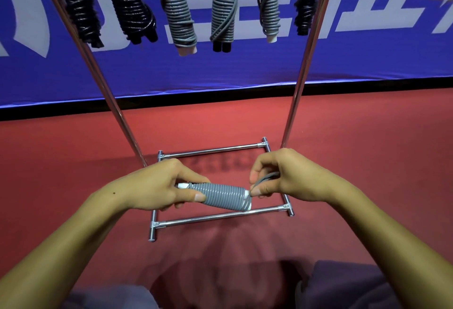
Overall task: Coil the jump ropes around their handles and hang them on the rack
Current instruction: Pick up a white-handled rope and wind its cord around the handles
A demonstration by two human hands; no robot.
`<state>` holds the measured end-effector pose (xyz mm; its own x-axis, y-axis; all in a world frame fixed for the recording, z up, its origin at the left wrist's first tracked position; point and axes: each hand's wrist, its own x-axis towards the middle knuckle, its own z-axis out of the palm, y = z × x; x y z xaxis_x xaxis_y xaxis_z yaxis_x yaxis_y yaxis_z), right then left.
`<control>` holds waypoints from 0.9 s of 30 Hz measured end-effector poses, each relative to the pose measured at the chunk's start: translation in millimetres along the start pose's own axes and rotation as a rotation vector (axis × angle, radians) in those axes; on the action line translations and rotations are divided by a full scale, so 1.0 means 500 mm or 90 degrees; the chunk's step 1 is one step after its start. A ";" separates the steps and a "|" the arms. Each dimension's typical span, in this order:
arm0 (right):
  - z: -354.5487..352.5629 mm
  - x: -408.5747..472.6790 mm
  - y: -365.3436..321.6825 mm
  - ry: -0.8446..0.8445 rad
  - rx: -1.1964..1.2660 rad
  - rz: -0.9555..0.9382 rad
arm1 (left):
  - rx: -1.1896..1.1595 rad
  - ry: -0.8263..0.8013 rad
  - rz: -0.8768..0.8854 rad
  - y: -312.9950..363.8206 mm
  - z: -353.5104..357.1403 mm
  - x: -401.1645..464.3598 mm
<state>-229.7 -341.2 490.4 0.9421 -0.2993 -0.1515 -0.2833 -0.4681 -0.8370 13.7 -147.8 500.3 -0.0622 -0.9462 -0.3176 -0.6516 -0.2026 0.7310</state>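
Note:
A grey jump rope (221,196) is wound tightly round its white handles and lies nearly level between my hands, above the rack's base. My left hand (159,186) grips the left end of the coiled bundle, thumb along its lower side. My right hand (277,178) pinches the loose grey end of the rope at the bundle's right end. Several coiled ropes hang from the top of the rack (304,63): black ones (81,12) at the left and far right, grey ones (177,14) in the middle.
The rack's chrome uprights slant up at left (103,83) and right. Its rectangular base frame (220,216) sits on the red floor beneath my hands. A blue banner (367,58) runs along the back. My knees show at the bottom edge.

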 end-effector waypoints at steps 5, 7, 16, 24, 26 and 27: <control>-0.012 -0.010 -0.017 0.005 0.107 -0.053 | -0.079 -0.062 0.037 0.022 -0.011 -0.022; -0.015 -0.013 -0.024 0.021 0.133 -0.089 | -0.117 -0.078 0.053 0.028 -0.019 -0.031; 0.027 0.010 -0.029 0.145 0.451 -0.173 | -0.354 -0.039 0.175 0.018 -0.010 -0.029; 0.054 0.040 -0.049 0.360 0.495 -0.222 | -0.750 0.017 0.158 0.047 0.064 0.024; 0.051 0.044 -0.054 0.352 0.495 -0.230 | -0.821 -0.002 0.144 0.057 0.077 0.037; 0.052 0.046 -0.056 0.348 0.497 -0.227 | -0.844 -0.020 0.138 0.063 0.082 0.042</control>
<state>-195.7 -313.4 496.8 0.6821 -0.6790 0.2714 0.3785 0.0102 -0.9256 -39.0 -164.0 491.9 -0.0993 -0.9875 -0.1228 0.5910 -0.1578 0.7911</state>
